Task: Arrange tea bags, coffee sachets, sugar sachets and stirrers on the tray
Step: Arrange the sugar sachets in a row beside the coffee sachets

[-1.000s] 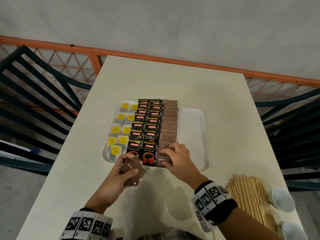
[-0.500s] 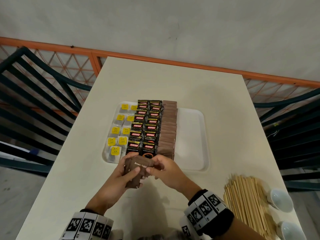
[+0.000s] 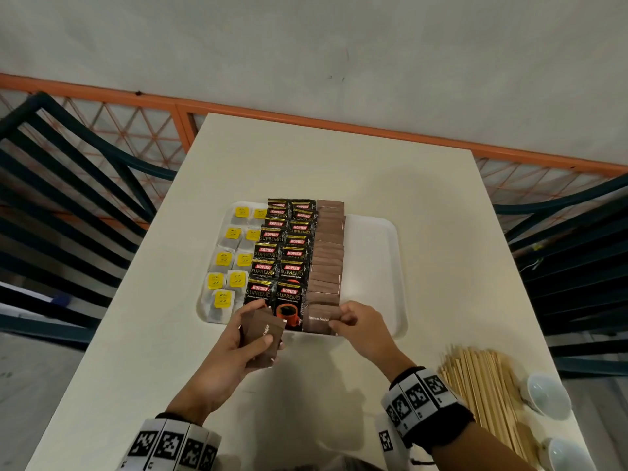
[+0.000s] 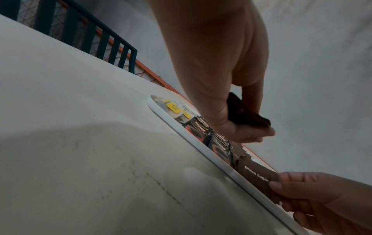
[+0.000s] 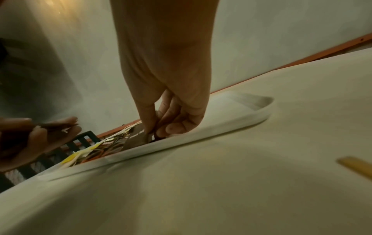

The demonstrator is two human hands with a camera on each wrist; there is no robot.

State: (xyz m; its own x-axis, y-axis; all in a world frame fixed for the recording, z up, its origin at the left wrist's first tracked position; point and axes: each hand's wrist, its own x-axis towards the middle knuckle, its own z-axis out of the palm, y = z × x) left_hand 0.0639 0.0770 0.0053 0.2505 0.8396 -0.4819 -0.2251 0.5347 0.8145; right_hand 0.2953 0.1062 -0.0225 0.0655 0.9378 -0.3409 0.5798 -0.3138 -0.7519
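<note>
A white tray on the table carries yellow-tagged tea bags at left, black coffee sachets in the middle and a column of brown sugar sachets. My right hand pinches one brown sugar sachet at the near end of that column, just inside the tray's front rim. My left hand grips a small stack of brown sugar sachets above the table in front of the tray. In the left wrist view the stack shows between thumb and fingers.
A pile of wooden stirrers lies on the table at the near right. Two small white cups stand beside it near the table's right edge. Dark slatted chairs flank both sides, and an orange railing runs behind.
My right hand took a sachet from the stack in my left hand and carried it right and forward onto the near end of the sugar column. The left hand stayed nearly in place.
</note>
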